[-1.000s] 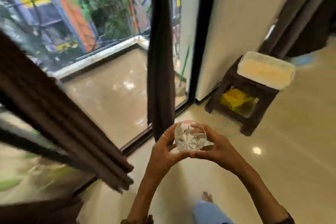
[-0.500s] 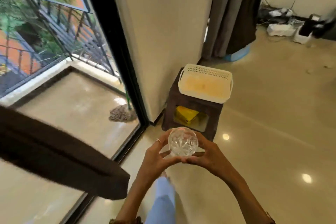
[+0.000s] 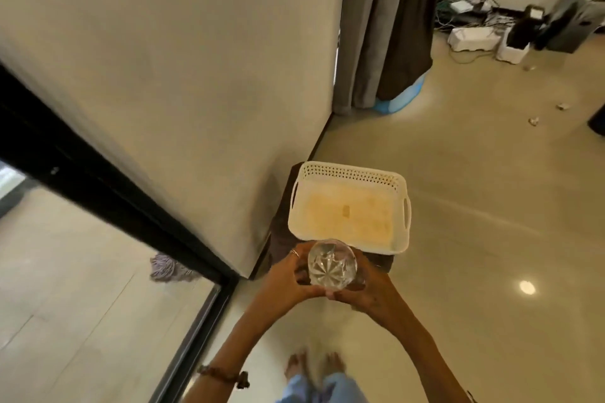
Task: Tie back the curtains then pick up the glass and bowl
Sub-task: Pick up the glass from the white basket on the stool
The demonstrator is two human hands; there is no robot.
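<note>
Cut glass, a clear tumbler [image 3: 331, 263], sits upright between both hands: the left hand [image 3: 284, 281] and the right hand [image 3: 370, 291] each curl fingers round its sides. Just beyond it a white basket [image 3: 349, 173] rests on what looks like a dark stool [image 3: 278, 239] against the wall, and grey and brown curtains [image 3: 386, 26] hang farther back, reaching the floor [image 3: 474, 206]

Only 1 view is given, worn on the person's head and aimed steeply down and forward, with wide-angle bending at the edges. It sits close above the left hand [image 3: 288, 278] and right hand [image 3: 370, 288], low in the centre. Beyond the hands lies a white basket [image 3: 352, 173]; below them, floor [image 3: 491, 271] and bare feet [image 3: 314, 366].
</note>
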